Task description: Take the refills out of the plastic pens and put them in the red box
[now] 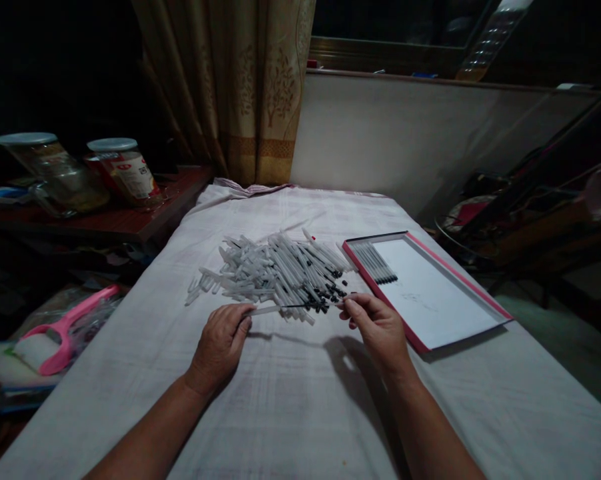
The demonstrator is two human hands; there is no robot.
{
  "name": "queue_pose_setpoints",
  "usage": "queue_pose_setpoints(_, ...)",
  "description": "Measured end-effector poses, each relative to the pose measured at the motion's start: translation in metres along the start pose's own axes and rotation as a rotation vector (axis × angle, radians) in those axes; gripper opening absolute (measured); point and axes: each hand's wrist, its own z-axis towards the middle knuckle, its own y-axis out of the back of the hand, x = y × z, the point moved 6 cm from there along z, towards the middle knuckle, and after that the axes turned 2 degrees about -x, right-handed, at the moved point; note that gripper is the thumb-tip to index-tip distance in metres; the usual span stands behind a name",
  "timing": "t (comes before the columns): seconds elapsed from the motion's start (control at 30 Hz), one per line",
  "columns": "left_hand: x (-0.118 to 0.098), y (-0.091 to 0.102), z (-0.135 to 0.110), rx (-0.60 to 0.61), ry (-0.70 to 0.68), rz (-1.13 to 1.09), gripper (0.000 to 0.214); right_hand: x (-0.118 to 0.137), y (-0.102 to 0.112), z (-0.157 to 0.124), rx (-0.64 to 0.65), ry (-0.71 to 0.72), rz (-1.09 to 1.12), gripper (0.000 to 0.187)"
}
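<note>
My left hand [225,337] pinches the end of a translucent white pen barrel [265,310]. A thin dark pen refill [295,306] sticks out of the barrel's right end and runs across to my right hand [375,327], whose fingers are closed on its far end near the tip. Just behind both hands lies a heap of pale pen barrels [260,267], with small black caps or tips [325,293] gathered at its right side. A shallow red-edged box lid [450,287] rests beside my right hand, a row of black-tipped pens [375,261] along its left side.
A pale checked cloth [280,413] covers the surface. At the left, two lidded jars [130,173] stand on a dark red table [165,207], and a pink-handled object [65,330] lies lower among plastic bags. Behind are a patterned curtain [260,100] and a white wall [360,140].
</note>
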Motion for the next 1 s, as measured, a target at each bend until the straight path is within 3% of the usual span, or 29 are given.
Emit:
queue_pose_setpoints(0.33,-0.001,0.0,0.0,-0.026,-0.032,0.029,0.02,0.006,0.005,-0.001,-0.011,0.019,0.016,0.025)
queue_pose_setpoints(0.57,-0.016,0.002,0.001,-0.018,-0.174,0.019,0.018,0.001,-0.006,-0.002,0.044,0.037,0.016,0.02)
queue_pose_setpoints(0.7,-0.023,0.002,0.002,0.023,-0.218,0.007,0.017,-0.006,-0.028,-0.014,0.149,0.096,-0.034,0.018)
queue_pose_setpoints(0.87,-0.026,0.0,0.001,0.077,-0.228,-0.031,0.018,-0.007,-0.054,-0.027,0.388,0.347,-0.218,0.03)
queue_pose_setpoints(0.93,-0.024,0.001,0.001,0.061,-0.198,-0.042,0.019,-0.006,-0.045,-0.016,0.334,0.404,-0.349,0.032)
queue_pose_setpoints(1.0,-0.021,0.002,0.001,0.042,-0.173,-0.045,0.02,-0.004,-0.026,0.004,0.189,0.439,-0.57,0.028)
